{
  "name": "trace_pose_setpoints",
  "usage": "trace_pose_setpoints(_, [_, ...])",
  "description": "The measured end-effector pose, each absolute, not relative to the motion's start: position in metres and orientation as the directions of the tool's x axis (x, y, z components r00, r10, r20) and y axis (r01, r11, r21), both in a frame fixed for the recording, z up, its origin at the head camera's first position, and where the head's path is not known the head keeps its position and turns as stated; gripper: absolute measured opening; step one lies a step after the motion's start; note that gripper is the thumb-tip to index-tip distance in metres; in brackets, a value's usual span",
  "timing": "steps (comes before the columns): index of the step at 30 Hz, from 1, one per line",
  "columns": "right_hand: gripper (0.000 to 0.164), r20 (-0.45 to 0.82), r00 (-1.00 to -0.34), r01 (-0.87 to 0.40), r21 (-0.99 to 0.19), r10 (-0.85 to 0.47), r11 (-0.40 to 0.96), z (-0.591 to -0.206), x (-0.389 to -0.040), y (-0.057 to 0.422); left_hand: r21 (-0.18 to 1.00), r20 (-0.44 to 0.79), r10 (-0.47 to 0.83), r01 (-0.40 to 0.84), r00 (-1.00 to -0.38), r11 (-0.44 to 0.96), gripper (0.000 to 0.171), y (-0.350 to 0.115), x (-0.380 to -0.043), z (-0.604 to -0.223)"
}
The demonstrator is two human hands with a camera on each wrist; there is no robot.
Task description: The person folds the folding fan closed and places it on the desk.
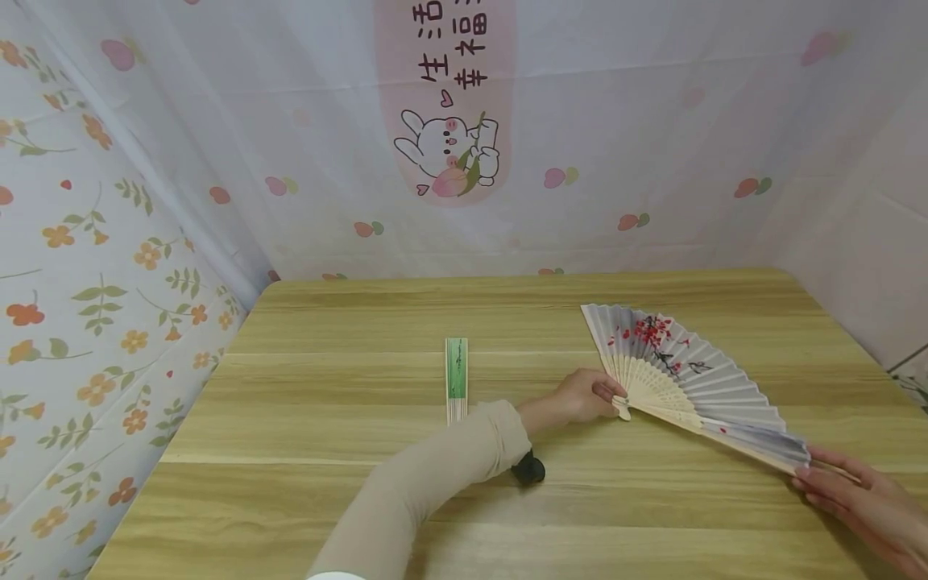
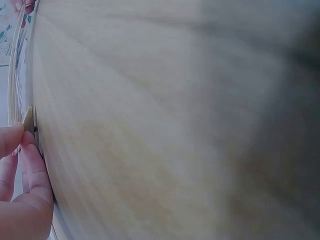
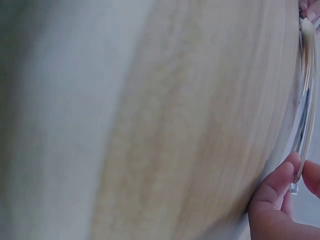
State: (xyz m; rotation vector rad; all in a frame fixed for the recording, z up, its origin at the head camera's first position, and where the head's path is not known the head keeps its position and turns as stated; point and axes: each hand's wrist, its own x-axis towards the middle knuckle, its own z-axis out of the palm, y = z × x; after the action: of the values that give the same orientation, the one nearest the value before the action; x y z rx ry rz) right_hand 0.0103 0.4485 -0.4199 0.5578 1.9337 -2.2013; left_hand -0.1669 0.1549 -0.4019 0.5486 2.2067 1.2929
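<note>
An unfolded folding fan (image 1: pixel 703 370), grey-white with red blossoms and pale openwork ribs, lies spread over the right half of the table. Its narrow pivot end is pinched by my left hand (image 1: pixel 583 395). At the fan's outer end, my right hand (image 1: pixel 866 499) grips the tip of the near guard rib between thumb and fingers. The left wrist view has the left hand (image 2: pixel 27 185) with thumb and fingertip on the pivot end. Seen edge-on in the right wrist view, the fan (image 3: pixel 306 90) runs up from the right hand (image 3: pixel 275 205).
A folded green fan (image 1: pixel 457 366) lies left of centre, its lower end hidden behind my beige left sleeve (image 1: pixel 435 475). A small black object (image 1: pixel 529 469) shows below that cuff. The wood-grain table (image 1: pixel 304 387) meets a printed curtain (image 1: pixel 623 145) at the back.
</note>
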Motion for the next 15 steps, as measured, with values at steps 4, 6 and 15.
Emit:
trace_pose_setpoints(4, [0.034,-0.399,-0.909,0.382,-0.913,0.121,-0.141,-0.4241,0.0104,0.4525,0.877,-0.228,0.583,0.096,-0.780,0.471,0.019,0.1527,-0.1657,-0.4018])
trace_pose_setpoints(6, [0.032,-0.409,-0.905,0.394,-0.910,0.120,-0.132,-0.4262,0.0104,0.4543,0.874,-0.222,0.590,0.110,-0.776,0.473,0.019,0.1512,-0.1648,-0.4013])
trace_pose_setpoints(15, [0.035,-0.389,-0.915,0.371,-0.916,0.111,-0.149,-0.4266,0.0117,0.4525,0.873,-0.231,0.622,0.122,-0.749,0.471,0.020,0.1472,-0.1628,-0.3989])
